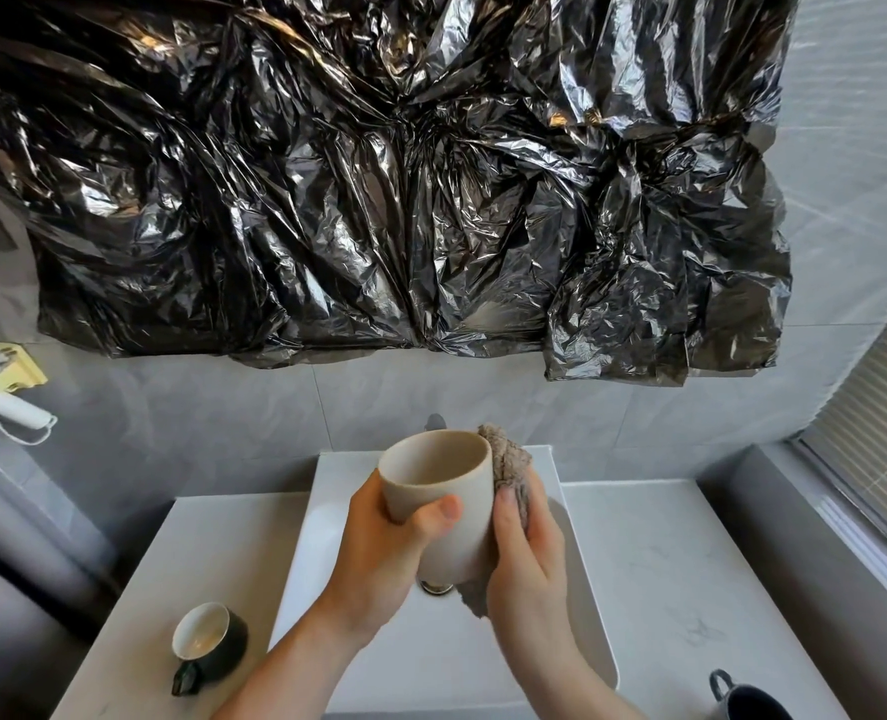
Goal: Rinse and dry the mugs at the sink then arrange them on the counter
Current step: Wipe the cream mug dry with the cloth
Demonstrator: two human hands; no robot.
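Both forearms reach up from the bottom edge, meeting over the sink (327, 517). Left hand (379, 553) is wrapped around a beige cup (441, 506), thumb across its near wall and fingers behind, so it is clamped firmly on the cup. Right hand (527, 553) presses a grey cloth (511, 459) against the cup's right side, fingers closed on the cloth; cloth bunches above the rim and hangs out below the palm. Cup is held tilted, mouth facing the camera, above the basin and in front of the tap, whose tip barely shows behind the rim.

On the counter (664, 563), left of the sink, a dark mug (212, 641) with a pale inside stands upright, handle toward the camera. Another dark mug (742, 701) peeks in at the bottom right, well apart from the first. Crinkled black plastic (379, 174) covers the wall above.

Drying looks to be the step in hand: the cup's outside is being wiped. Whether its inside is dry I cannot tell. Next, the cloth probably needs to go round the remaining wall and into the mouth, with the left hand turning the cup, before it is set down on the counter. I cannot tell whether the two dark mugs are already done.
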